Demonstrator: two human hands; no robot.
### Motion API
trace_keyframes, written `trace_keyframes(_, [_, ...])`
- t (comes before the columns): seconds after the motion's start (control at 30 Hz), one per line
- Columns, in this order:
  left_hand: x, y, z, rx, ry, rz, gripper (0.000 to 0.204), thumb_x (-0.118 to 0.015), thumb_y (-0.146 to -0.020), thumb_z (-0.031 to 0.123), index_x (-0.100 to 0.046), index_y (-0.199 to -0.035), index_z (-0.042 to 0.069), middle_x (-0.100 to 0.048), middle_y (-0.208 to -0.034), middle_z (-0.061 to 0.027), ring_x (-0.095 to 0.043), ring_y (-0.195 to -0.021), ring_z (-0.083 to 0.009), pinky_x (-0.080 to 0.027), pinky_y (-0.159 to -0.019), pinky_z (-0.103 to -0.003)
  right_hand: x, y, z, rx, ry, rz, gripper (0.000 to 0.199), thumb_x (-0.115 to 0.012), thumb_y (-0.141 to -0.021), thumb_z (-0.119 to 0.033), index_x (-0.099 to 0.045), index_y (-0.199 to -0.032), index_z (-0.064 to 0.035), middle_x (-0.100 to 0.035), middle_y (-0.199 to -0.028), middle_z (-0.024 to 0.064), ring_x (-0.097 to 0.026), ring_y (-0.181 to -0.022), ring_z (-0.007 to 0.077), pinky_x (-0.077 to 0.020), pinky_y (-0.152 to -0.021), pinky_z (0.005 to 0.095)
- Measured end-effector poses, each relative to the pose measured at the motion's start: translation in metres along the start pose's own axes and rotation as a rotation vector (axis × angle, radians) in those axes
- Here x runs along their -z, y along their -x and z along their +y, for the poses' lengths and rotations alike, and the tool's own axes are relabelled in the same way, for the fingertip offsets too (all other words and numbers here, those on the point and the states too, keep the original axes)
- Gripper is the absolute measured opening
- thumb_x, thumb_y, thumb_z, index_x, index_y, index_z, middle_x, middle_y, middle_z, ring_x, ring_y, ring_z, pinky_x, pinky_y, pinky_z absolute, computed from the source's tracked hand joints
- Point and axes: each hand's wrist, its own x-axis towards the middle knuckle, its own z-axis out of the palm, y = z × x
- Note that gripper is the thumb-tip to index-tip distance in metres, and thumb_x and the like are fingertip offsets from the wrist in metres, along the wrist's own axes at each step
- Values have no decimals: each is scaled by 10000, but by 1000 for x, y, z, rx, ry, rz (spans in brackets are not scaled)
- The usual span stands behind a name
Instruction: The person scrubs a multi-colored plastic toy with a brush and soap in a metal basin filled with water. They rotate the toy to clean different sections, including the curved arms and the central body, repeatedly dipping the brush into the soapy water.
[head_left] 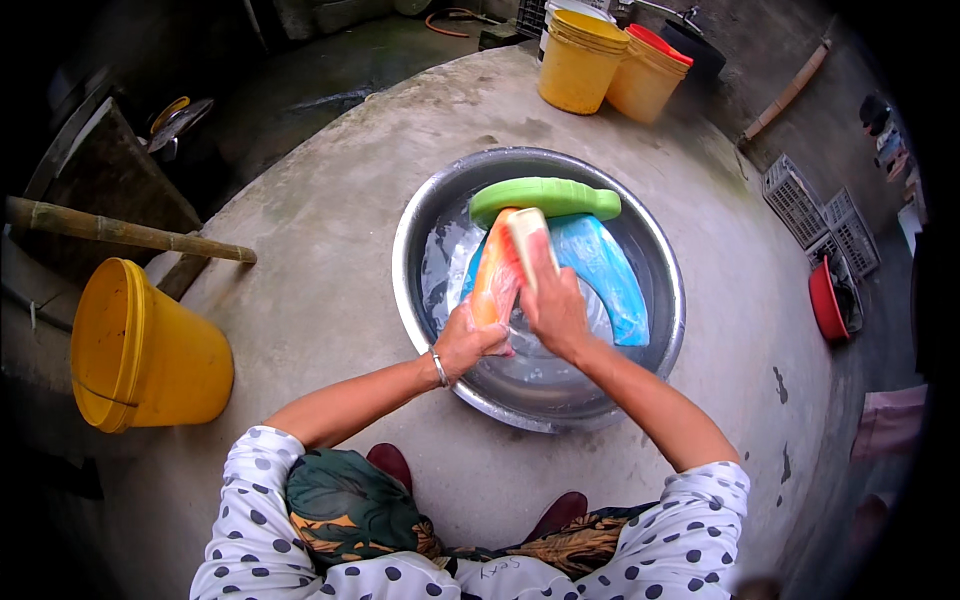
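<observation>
The orange piece (492, 275), long, curved and streaked with whitish suds, is held slanting within the outline of a wide metal basin (404, 262), its near end gripped by the left hand (468, 343). The left fingers are closed around that end, and a silver bracelet (438, 368) is worn on the wrist. By the right hand (556, 312) a pale brush (533, 240) with reddish bristles is held at the right side of the orange piece, the fingers being wrapped around its near part; the brush is blurred, so firm contact cannot be told. Beside the orange piece a curved blue piece (605, 270) is seen lying in the basin, and a green piece (545, 198) is set across the far side. Water (440, 250) is held in the basin, which is placed on the concrete floor (320, 250). To the left a yellow bucket (180, 350) is tipped, near a bamboo pole (150, 236). Beyond the basin, a yellow pail (577, 75) and a red-rimmed pail (645, 80) are stood side by side.
</observation>
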Motion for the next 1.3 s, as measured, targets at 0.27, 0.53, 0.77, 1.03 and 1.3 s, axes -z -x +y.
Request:
trace_keyframes(0.27, [16, -14, 5, -11, -109, -50, 407, -575, -828, 56, -438, -1209, 18, -554, -946, -59, -605, -771, -151, -568, -706, -332, 7, 0, 1, 90, 104, -30, 825, -663, -710, -115, -287, -1442, -55, -343, -1475, 134, -496, -764, 347, -468, -679, 406])
trace_keyframes(0.53, [19, -20, 18, 41, 39, -14, 339, -592, -828, 81, -472, -1138, 12, -586, -920, -87, -623, -740, -176, -563, -695, -331, 4, 2, -11, 150, 22, -44, 793, -670, -706, -102, -329, -1419, -33, -350, -1455, 169, -488, -780, 351, -436, -740, 414])
trace_keyframes(0.77, [45, -20, 71, 230, 72, -59, 339, -607, -798, 37, -470, -1106, 0, -587, -789, -112, -626, -657, -188, -565, -610, -315, 99, -55, 0, 499, 478, -235, 549, -641, -756, -137, -518, -1271, -280, -494, -1346, -44, -488, -890, 276, -405, -771, 387])
trace_keyframes(1.03, [38, -20, 75, 323, -102, -255, 572, -575, -797, 39, -343, -1320, 62, -577, -792, -95, -603, -645, -169, -564, -603, -345, 119, -86, 62, 937, 879, -442, 268, -548, -795, -191, -683, -994, -310, -487, -1332, -154, -359, -1200, 223, -305, -1001, 372])
trace_keyframes(1.3, [40, -19, 78, 344, -154, -274, 735, -553, -787, 37, -215, -1434, 126, -557, -788, -80, -595, -619, -160, -579, -601, -362, 143, -62, 71, 830, 810, -686, 292, -514, -836, -213, -681, -1066, -280, -534, -1309, -140, -367, -1183, 212, -341, -938, 327])
